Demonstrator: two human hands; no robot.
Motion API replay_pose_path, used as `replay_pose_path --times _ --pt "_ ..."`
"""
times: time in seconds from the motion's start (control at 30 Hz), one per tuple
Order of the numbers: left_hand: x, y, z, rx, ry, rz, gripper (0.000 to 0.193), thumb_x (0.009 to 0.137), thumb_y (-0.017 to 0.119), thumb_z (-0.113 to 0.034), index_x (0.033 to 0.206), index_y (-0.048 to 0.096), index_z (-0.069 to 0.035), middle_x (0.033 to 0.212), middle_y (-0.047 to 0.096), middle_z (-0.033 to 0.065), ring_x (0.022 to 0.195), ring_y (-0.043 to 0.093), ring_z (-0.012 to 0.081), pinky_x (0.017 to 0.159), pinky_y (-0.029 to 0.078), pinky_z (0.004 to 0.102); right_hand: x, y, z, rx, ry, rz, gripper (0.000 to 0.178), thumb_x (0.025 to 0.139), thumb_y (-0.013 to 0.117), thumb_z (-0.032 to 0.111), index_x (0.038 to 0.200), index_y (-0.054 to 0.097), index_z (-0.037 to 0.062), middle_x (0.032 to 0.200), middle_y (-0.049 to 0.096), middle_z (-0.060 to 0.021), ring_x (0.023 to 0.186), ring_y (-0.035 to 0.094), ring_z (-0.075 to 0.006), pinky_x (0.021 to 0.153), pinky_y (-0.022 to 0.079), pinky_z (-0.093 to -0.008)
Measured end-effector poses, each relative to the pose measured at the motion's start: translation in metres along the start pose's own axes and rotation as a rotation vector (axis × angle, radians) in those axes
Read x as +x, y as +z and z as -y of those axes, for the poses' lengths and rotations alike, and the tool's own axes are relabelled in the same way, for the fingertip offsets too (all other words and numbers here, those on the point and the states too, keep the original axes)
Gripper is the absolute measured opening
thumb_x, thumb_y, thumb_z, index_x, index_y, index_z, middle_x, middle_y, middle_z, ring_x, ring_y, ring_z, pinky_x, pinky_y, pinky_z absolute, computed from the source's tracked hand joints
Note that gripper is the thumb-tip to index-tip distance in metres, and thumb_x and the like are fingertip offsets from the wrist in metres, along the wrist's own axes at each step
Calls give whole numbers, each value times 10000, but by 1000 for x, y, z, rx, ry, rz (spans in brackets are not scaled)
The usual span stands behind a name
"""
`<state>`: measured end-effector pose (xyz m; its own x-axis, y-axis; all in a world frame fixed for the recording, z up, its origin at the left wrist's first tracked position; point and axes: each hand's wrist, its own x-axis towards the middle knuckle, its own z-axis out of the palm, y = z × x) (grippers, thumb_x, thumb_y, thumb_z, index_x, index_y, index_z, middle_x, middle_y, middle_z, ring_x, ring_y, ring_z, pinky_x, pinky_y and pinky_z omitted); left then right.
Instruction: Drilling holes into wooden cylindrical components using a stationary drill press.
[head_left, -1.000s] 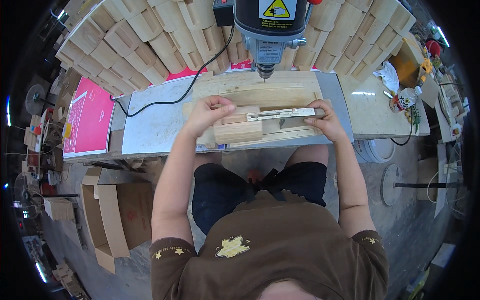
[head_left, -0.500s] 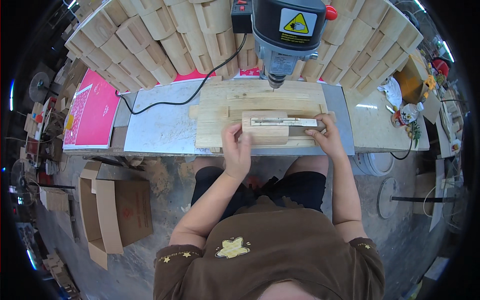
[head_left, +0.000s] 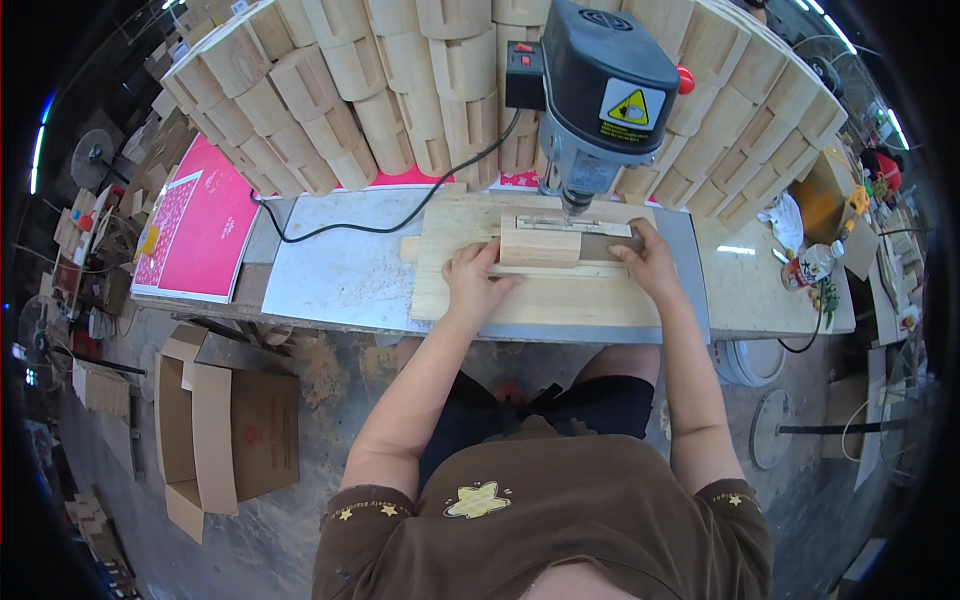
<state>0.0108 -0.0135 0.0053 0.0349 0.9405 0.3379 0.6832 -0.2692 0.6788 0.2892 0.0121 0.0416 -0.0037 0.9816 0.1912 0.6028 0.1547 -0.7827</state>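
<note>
Under the drill chuck [head_left: 577, 200], a pale wooden block [head_left: 540, 250] with a rounded face lies on a wooden board [head_left: 560, 298]. A light slotted strip [head_left: 612, 229] runs along its top and juts out past its right end. The fingers of my left hand [head_left: 476, 282] press against the block's left end, with the thumb along the near side. My right hand [head_left: 652, 264] pinches the strip's right end between thumb and fingers. The drill bit's tip is close above the strip; whether it touches cannot be made out.
The black drill press [head_left: 612, 85] rises over the board, its cable [head_left: 400, 222] curving left across the bench. Stacked slotted wooden blocks [head_left: 330, 90] wall off the back. A pink printed sheet [head_left: 205, 225] lies left, a bottle [head_left: 812, 265] right. An open carton [head_left: 230, 430] sits on the floor.
Both hands have moved the block and strip away from me, in under the drill chuck. The whole view has shifted slightly too.
</note>
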Motion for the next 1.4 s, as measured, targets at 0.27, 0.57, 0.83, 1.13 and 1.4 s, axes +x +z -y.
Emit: replay_pose_path --times 0.27,0.57,0.83,1.13,1.4 --pt "2 3 20 85 129 -22 530 566 786 -252 1063 642 -137 885 585 21 946 503 241 874 294 429 4 -35 39 23 -71 65 397 760 685 79 1115 509 49 941 516 -26 717 491 -92 630 411 -227" --pt "11 -2 12 45 140 -19 426 594 780 -226 986 649 -124 774 549 13 842 520 228 818 319 381 122 -95 164 126 -521 -390 260 924 497 256 1074 574 58 836 592 -55 757 555 -122 632 436 -249" --pt "3 0 11 50 137 -6 414 611 775 -211 994 649 -114 776 551 17 839 526 233 818 326 381 79 -90 181 -616 -358 -426 287 927 477 277 896 598 19 657 554 -116 634 552 -191 592 426 -281" --pt "9 -3 16 68 131 25 502 608 771 -256 1074 635 -128 806 544 34 859 521 234 818 335 394 -6 -69 175 -295 -346 -420 212 887 510 196 799 603 27 659 582 -156 595 582 -310 545 439 -354" --pt "15 5 11 128 182 -54 364 574 774 -189 905 656 -93 814 578 81 838 550 282 771 384 415 -24 -16 100 -16 -517 -575 185 815 548 30 974 635 -9 701 584 -152 623 586 -275 584 455 -336"
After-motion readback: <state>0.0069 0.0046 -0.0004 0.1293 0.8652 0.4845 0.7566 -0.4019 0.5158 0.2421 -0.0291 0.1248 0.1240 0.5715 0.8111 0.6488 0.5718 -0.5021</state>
